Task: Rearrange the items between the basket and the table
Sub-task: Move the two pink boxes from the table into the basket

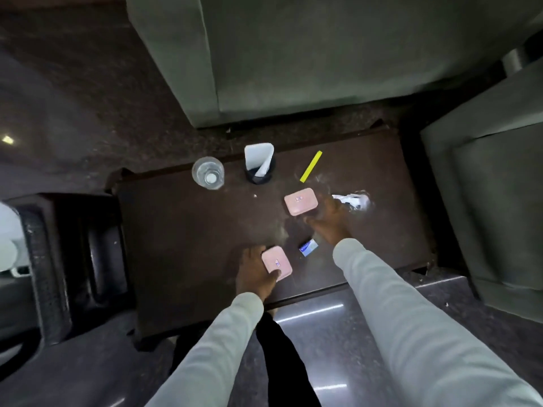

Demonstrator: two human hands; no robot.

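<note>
Left hand [255, 274] grips near pink box [276, 263] at table [182, 230] front edge. Right hand [329, 223], blurred, fingers spread, just beside far pink box [301, 201]; contact unclear. Blue card [308, 247] lies between hands.

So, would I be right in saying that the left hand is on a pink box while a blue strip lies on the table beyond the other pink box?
Not quite: the strip is yellow, not blue, as the head view shows. The left hand is indeed on a pink box, and the strip lies on the table beyond the other pink box.
</note>
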